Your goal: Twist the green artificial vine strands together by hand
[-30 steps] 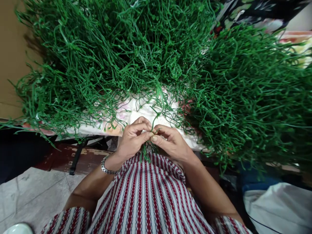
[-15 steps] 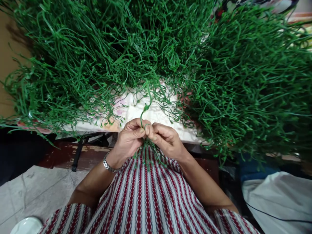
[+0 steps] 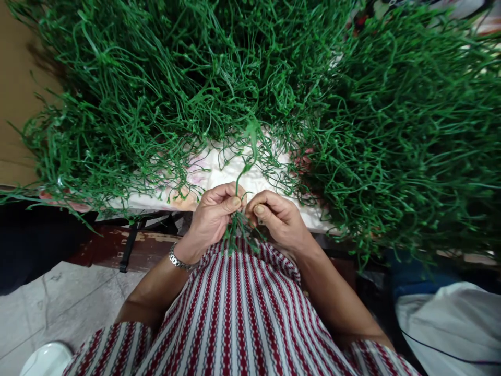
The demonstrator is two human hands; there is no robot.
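My left hand (image 3: 213, 215), a metal-banded watch on its wrist, pinches a sprig of green, plastic-looking plant stems (image 3: 246, 168) between thumb and forefinger. One stem rises above the grip, with a small node partway up. Thin strands with small tips hang below, in front of the striped shirt. Just right of it, slightly apart, my right hand (image 3: 278, 220) has its thumb and forefinger pressed together beside the strands. Whatever lies in that pinch is too small to make out.
Large heaps of similar green stems (image 3: 164, 78) cover the far side and right (image 3: 410, 141) of a table with a flowered cloth (image 3: 230, 162). Cardboard (image 3: 15, 120) stands at the left. A white round object (image 3: 46, 360) is at lower left, pale fabric (image 3: 454, 324) at lower right.
My right hand has moved away to the right from my left hand; before, their fingertips met at the stems. The left hand keeps its hold on the sprig.
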